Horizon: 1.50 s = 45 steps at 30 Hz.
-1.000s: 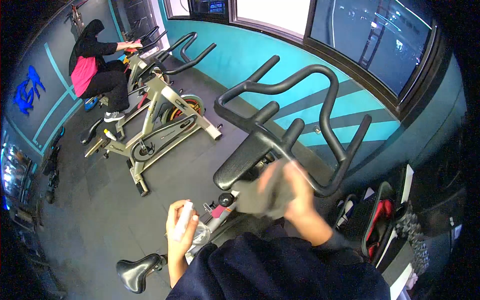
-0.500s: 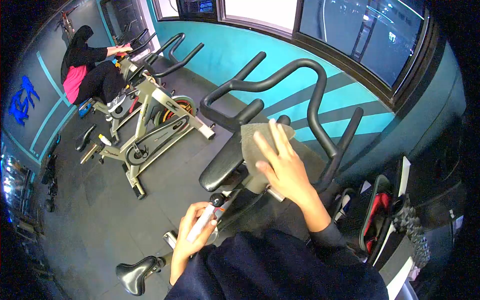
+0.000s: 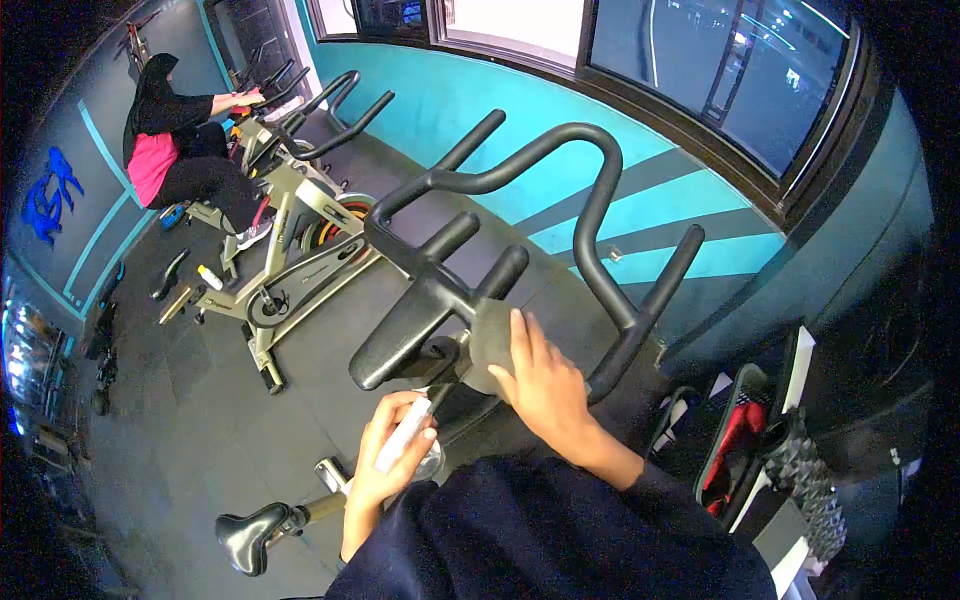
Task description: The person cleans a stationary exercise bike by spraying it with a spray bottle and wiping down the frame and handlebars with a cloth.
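Grey cloth (image 3: 489, 345), mid-frame at the handlebar (image 3: 478, 184): likely soft, light; bunch its middle to hold. Our hands are apart: right hand (image 3: 550, 392) flat on it, left hand (image 3: 372, 470) round white bottle (image 3: 403, 436).

Exercise bikes (image 3: 400, 332) on dark floor (image 3: 180, 420)

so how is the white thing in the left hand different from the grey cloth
The white object is narrow and straight-sided; the cloth is broad and flat. The white object is gripped in the left hand; the cloth lies under the spread fingers of the right hand, by the handlebar. Both are partly covered by fingers.
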### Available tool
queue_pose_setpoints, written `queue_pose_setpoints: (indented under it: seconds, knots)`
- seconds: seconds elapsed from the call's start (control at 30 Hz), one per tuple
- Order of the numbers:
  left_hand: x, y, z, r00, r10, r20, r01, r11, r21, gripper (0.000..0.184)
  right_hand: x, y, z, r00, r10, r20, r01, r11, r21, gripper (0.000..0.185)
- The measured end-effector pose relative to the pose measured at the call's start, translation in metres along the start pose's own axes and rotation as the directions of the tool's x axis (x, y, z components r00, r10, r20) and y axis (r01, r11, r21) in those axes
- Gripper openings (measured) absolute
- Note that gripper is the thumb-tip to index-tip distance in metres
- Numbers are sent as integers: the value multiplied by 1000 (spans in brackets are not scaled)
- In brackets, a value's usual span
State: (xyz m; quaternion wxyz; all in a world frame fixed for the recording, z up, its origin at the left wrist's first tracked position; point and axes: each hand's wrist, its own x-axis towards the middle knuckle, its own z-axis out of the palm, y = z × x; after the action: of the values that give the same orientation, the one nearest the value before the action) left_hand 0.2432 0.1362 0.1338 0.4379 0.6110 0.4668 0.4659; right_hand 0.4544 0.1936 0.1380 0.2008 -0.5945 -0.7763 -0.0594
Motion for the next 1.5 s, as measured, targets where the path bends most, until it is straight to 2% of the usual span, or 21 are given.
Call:
queue_pose_setpoints:
  seconds: [0.07, 0.1, 0.27, 0.33, 0.4, 0.47, 0.53, 0.6, 0.67, 0.7, 0.73, 0.8, 0.87, 0.9, 0.93, 1.03, 1.1, 1.23, 1.33, 1.4, 1.5]
  knots:
    - [0, 0, 8, 1000, 3, 6, -3, 1000, 18, 38, -17, 20, -5, 989, 8, 149, -33, 986, 164, 67]
    - [-1, -2, 12, 1000, -2, 17, 2, 999, 37, 38, -27, 28, -4, 997, -73, -7, 73, 994, 77, 64]
    - [-11, -3, 31, 1000, -21, 3, 21, 999, 32, 38, -42, 36, -34, 986, -151, -68, 140, 980, -138, 63]
    - [-15, -2, 37, 996, -92, 5, 92, 995, -27, 39, -37, 31, -20, 983, -115, 142, 108, 993, 57, 66]
    - [-21, -4, 42, 996, -91, -8, 90, 995, -38, 39, -24, 19, -4, 993, -113, 45, 113, 994, 1, 60]
    - [-25, -8, 46, 995, -97, -25, 95, 994, -50, 39, -9, 12, 10, 1000, -10, -20, 12, 994, 111, 53]
    - [-30, -15, 51, 998, -25, -49, 27, 999, 25, 37, 15, 12, 5, 998, 17, 67, -29, 982, 184, 46]
    - [-35, -15, 56, 998, -29, -59, 30, 999, 21, 37, 43, 20, 1, 884, -5, 468, -163, 934, 317, 61]
    - [-38, -12, 59, 998, -27, -64, 29, 999, 22, 36, 59, 43, 21, 866, -150, 476, -279, 645, 711, 68]
    - [-39, -9, 60, 997, -40, -67, 43, 998, 36, 37, 67, 45, 26, 722, -314, 617, -552, 277, 787, 68]
    - [-40, -6, 62, 996, -56, -69, 59, 997, 49, 37, 68, 51, 28, 666, -368, 649, -599, 253, 759, 66]
    - [-41, 0, 64, 993, -102, -64, 104, 994, 30, 37, 59, 48, 30, 780, -305, 546, -489, 247, 836, 66]
    - [-43, 1, 66, 988, -143, -62, 145, 989, 14, 37, 47, 46, 34, 906, -136, 401, -239, 618, 749, 64]
    - [-43, -1, 67, 990, -134, -53, 134, 991, -5, 37, 40, 41, 20, 932, -121, 343, -154, 722, 675, 66]
    - [-43, -3, 68, 991, -127, -43, 126, 992, -23, 36, 36, 35, -4, 864, -85, 496, -205, 841, 500, 61]
    - [-43, -12, 71, 995, -71, -67, 69, 997, -23, 37, -7, 26, -7, 904, -25, 426, -121, 942, 312, 62]
    - [-43, -11, 69, 995, -72, -66, 72, 997, -11, 38, -34, 30, 1, 984, -176, -40, 172, 981, -94, 61]
    - [-43, -12, 64, 993, -85, -77, 83, 996, -20, 39, -32, 29, 6, 959, -249, -138, 226, 960, -164, 61]
    - [-43, -13, 63, 992, -87, -91, 86, 996, -14, 39, -13, 8, 12, 996, -84, -33, 76, 978, -193, 56]
    - [-44, -13, 62, 991, -89, -104, 89, 996, -6, 39, 10, 1, 19, 999, -26, -40, 25, 999, -22, 47]
    - [-47, -7, 62, 989, -103, -104, 104, 994, 13, 39, 36, 10, 17, 992, -38, 117, 6, 964, 265, 45]
